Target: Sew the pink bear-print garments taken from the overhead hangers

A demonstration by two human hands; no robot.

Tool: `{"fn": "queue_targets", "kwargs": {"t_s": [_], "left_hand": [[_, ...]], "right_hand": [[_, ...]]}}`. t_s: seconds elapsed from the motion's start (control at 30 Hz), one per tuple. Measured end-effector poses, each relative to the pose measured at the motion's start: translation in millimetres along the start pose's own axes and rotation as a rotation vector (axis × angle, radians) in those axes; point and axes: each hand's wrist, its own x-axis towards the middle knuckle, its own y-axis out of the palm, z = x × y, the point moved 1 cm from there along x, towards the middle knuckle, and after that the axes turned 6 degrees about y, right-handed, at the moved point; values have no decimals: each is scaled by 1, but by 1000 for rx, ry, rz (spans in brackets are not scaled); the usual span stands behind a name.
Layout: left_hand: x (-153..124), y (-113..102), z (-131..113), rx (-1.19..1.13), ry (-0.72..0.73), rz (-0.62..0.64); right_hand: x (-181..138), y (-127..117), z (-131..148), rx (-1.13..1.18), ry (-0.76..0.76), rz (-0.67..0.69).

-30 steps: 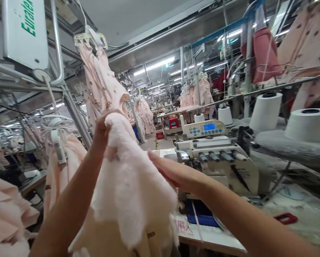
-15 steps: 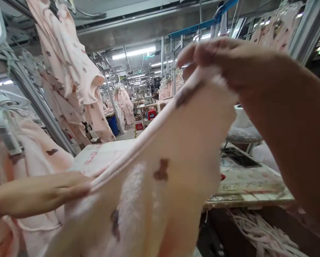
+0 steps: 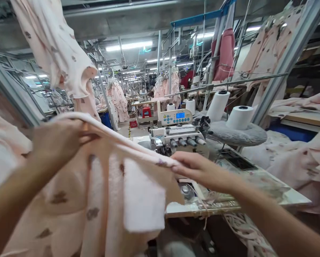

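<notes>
A pale pink fleece garment [image 3: 69,214] with brown bear prints hangs stretched between my hands, its folded edge running across from one to the other. On the left, my left hand [image 3: 59,137] is closed around that edge, a little blurred. My right hand [image 3: 189,166] pinches the edge's lower right end between thumb and fingers. A white patch [image 3: 145,196] shows on the garment's near side. Just behind my right hand stands an overlock sewing machine [image 3: 178,137] with a lit blue display; the cloth hides part of it.
White thread cones [image 3: 239,117] stand on a grey fuzzy disc [image 3: 229,134] right of the machine. Similar garments hang upper left [image 3: 60,53] and upper right [image 3: 272,50]. A phone-like dark slab [image 3: 237,159] lies on the table [image 3: 291,196]. Fabric strips [image 3: 251,232] fill the space below.
My right hand has come down from high up to the machine's front, and my left hand has risen. The garment's edge now slopes down to the right. The sewing machine has come into view.
</notes>
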Motion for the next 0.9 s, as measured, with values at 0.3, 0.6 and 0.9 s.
{"fn": "queue_targets", "kwargs": {"t_s": [0.3,0.6,0.9], "left_hand": [[-34,134,-80,-545,488,269],[-43,139,-91,-701,519,600],[-26,174,-128,-564,343,519]], "right_hand": [[32,77,-58,68,42,-214],[20,72,-53,263,227,-49],[46,61,-102,178,378,-248]]}}
